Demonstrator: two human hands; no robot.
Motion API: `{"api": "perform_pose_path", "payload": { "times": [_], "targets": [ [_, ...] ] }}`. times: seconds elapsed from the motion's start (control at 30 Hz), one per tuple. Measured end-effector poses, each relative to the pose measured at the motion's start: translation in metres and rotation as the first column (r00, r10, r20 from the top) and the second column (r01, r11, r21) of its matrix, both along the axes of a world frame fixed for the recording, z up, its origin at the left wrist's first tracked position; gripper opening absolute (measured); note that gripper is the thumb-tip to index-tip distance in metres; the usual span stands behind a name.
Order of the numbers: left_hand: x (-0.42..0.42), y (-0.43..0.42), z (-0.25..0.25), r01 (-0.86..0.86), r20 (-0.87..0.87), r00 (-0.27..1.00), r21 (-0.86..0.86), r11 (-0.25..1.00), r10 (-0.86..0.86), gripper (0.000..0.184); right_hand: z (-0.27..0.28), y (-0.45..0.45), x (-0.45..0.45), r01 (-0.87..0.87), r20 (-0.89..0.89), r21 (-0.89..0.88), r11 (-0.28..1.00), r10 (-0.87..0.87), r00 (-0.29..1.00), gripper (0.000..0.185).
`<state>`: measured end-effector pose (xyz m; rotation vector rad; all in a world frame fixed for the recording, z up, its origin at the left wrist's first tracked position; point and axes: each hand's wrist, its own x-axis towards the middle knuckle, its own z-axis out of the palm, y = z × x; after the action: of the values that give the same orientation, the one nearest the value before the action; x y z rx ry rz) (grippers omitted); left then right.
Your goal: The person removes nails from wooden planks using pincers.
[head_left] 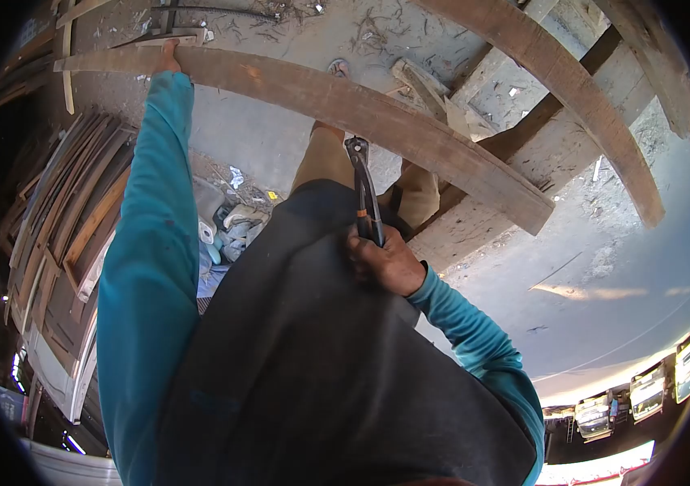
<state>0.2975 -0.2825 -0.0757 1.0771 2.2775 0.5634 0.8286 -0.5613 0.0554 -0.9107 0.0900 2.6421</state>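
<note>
Being held before the dark apron (280, 348): pincers (359, 174)

The pincers are gripped by their handles in the right hand (389, 263), their head pointed away from the body. A long plank (321, 101) is touched near its left end by the left hand (168, 58); whether the fingers are wrapped around it cannot be told. By the plank's other end, a thick beam (555, 166) is overlapped in view. Beyond, a curved board (564, 77) is seen crossing the beam. Wooden strips (78, 194) are piled at the left.
</note>
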Motion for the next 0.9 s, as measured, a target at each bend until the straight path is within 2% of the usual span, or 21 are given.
{"api": "perform_pose_path", "payload": {
  "times": [0.03, 0.1, 0.13, 0.17, 0.23, 0.3, 0.33, 0.4, 0.43, 0.47, 0.5, 0.53, 0.57, 0.6, 0.63, 0.67, 0.7, 0.77, 0.83, 0.9],
  "targets": [
    [0.004, 0.004, 0.003, -0.216, 0.145, 0.965, -0.037, 0.976, 0.219, 0.045, -0.002, 0.0, 0.003, 0.001, -0.001, -0.001, 1.0, -0.001, 1.0, 0.012],
    [0.0, 0.007, 0.008, -0.412, 0.275, 0.864, -0.097, 0.906, 0.422, 0.043, -0.006, 0.0, 0.006, -0.02, -0.034, 0.011, 1.0, 0.021, 0.999, 0.01],
    [-0.04, 0.005, -0.008, -0.166, 0.153, 0.974, -0.02, 0.986, 0.167, 0.041, -0.008, 0.001, 0.009, -0.021, -0.037, 0.015, 1.0, 0.021, 0.999, 0.01],
    [-0.069, 0.005, -0.022, 0.101, 0.012, 0.995, 0.018, 0.995, -0.101, 0.04, -0.01, 0.002, 0.012, -0.045, -0.043, 0.003, 0.999, 0.045, 0.998, 0.01],
    [-0.094, 0.012, -0.038, 0.063, 0.075, 0.995, 0.005, 0.998, -0.064, 0.04, -0.011, 0.009, 0.022, -0.069, -0.046, -0.003, 0.998, 0.069, 0.997, 0.011],
    [-0.102, 0.015, -0.057, 0.024, 0.135, 0.991, -0.006, 1.0, -0.023, 0.04, -0.007, 0.018, 0.032, -0.167, -0.078, -0.079, 0.983, 0.161, 0.984, 0.012],
    [-0.101, 0.021, -0.066, 0.321, -0.153, 0.935, -0.013, 0.947, -0.32, 0.036, -0.009, 0.016, 0.031, -0.171, -0.065, -0.081, 0.982, 0.166, 0.984, 0.013],
    [-0.106, 0.017, -0.072, 0.571, -0.412, 0.717, -0.114, 0.813, -0.562, 0.035, -0.009, 0.011, 0.026, -0.137, -0.059, -0.054, 0.989, 0.134, 0.989, 0.013],
    [-0.087, 0.017, -0.064, 0.483, -0.332, 0.815, -0.066, 0.873, -0.475, 0.034, -0.008, 0.007, 0.027, -0.095, -0.043, -0.039, 0.995, 0.093, 0.995, 0.014],
    [-0.063, 0.017, -0.054, 0.326, -0.158, 0.934, 0.007, 0.945, -0.321, 0.033, -0.007, 0.006, 0.027, -0.085, 0.002, 0.041, 0.995, 0.085, 0.996, 0.019],
    [-0.043, 0.014, -0.043, 0.136, 0.037, 0.99, 0.062, 0.989, -0.138, 0.033, -0.003, 0.006, 0.025, -0.072, 0.017, 0.04, 0.997, 0.072, 0.997, 0.019],
    [-0.025, 0.011, -0.036, -0.019, 0.196, 0.981, 0.082, 0.996, 0.002, 0.034, 0.004, 0.006, 0.024, -0.1, 0.153, 0.129, 0.987, 0.08, 0.985, 0.021],
    [-0.014, 0.011, -0.03, -0.089, 0.326, 0.944, 0.089, 0.992, 0.056, 0.035, 0.01, 0.005, 0.021, -0.138, 0.291, 0.218, 0.966, 0.071, 0.954, 0.025],
    [-0.009, 0.013, -0.024, -0.131, 0.465, 0.882, 0.086, 0.988, 0.077, 0.037, 0.004, -0.007, 0.016, -0.17, 0.353, 0.266, 0.949, 0.068, 0.933, 0.033],
    [-0.008, 0.012, -0.017, -0.054, 0.682, 0.731, 0.069, 0.996, -0.008, 0.04, 0.007, -0.012, 0.006, -0.159, 0.375, 0.268, 0.95, 0.049, 0.926, 0.033],
    [0.006, 0.017, -0.027, -0.294, 0.383, 0.889, 0.059, 0.954, 0.25, 0.04, 0.012, -0.015, -0.012, -0.012, 0.336, 0.236, 0.972, -0.07, 0.939, 0.035],
    [0.023, 0.023, -0.028, -0.28, 0.406, 0.884, 0.062, 0.958, 0.232, 0.04, 0.017, -0.015, -0.031, 0.134, 0.298, 0.206, 0.969, -0.193, 0.935, 0.038],
    [0.045, 0.019, -0.013, -0.316, 0.449, 0.852, 0.032, 0.948, 0.269, 0.044, 0.018, -0.016, -0.069, 0.206, 0.306, 0.189, 0.96, -0.257, 0.916, 0.043],
    [0.068, 0.006, 0.011, -0.349, 0.493, 0.813, -0.014, 0.937, 0.31, 0.049, 0.006, -0.021, -0.105, 0.416, 0.297, 0.209, 0.885, -0.463, 0.835, 0.044],
    [0.092, -0.01, 0.033, -0.36, 0.531, 0.781, -0.048, 0.932, 0.329, 0.051, 0.009, -0.015, -0.123, 0.423, 0.321, 0.279, 0.862, -0.499, 0.805, 0.045]
  ]
}}
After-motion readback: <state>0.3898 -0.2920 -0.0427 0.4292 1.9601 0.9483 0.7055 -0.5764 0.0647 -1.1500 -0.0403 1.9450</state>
